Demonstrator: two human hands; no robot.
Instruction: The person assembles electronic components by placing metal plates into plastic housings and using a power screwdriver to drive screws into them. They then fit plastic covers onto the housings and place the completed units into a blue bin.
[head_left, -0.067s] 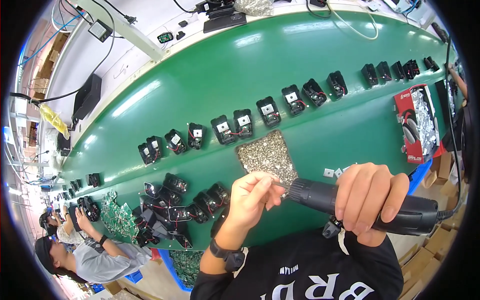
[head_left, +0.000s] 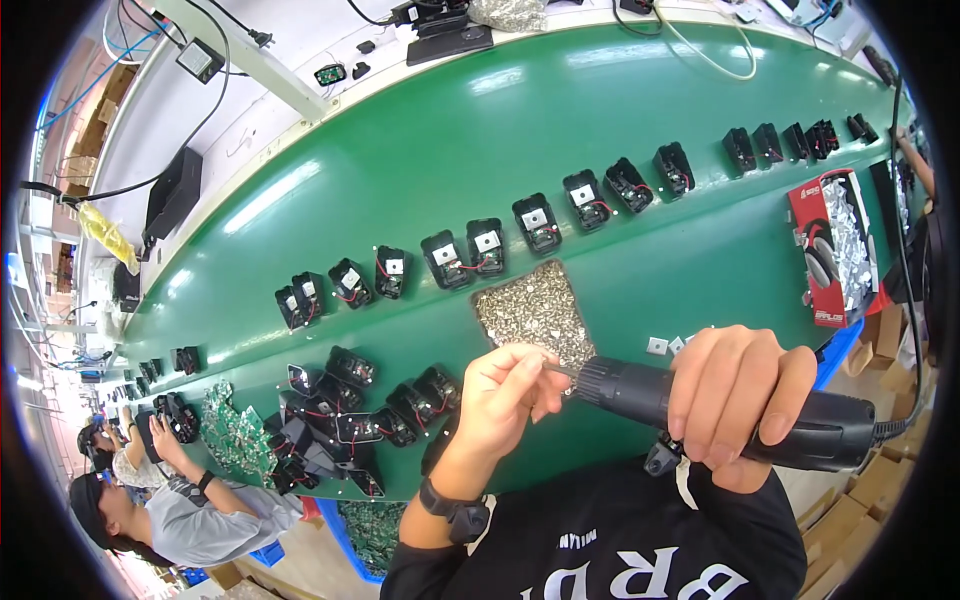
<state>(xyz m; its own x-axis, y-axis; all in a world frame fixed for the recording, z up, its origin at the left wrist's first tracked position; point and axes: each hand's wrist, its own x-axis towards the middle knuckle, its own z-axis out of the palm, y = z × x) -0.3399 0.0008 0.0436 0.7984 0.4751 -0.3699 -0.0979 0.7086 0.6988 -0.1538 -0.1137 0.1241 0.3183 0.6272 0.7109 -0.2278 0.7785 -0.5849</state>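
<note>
My right hand (head_left: 735, 395) is wrapped round a black corded electric screwdriver (head_left: 830, 430), which lies almost level with its nose toward the left. At that nose my left hand (head_left: 505, 395) is closed, thumb and fingers pinching the thin metal screwdriver bit (head_left: 560, 369). Whether a screw sits at the tip is hidden by the fingers. Just beyond both hands, a shallow tray (head_left: 476, 305) holds a heap of small brass-coloured screws (head_left: 535, 305). A few small white square pieces (head_left: 657, 346) lie on the table beyond my right hand.
Open black housings (head_left: 538, 222) with red wires stand in a row along the green table (head_left: 400, 130). More housings (head_left: 350, 367) and green circuit boards (head_left: 235, 430) pile up on the left. A red box (head_left: 825, 290) stands right. Another person (head_left: 200, 520) works at far left.
</note>
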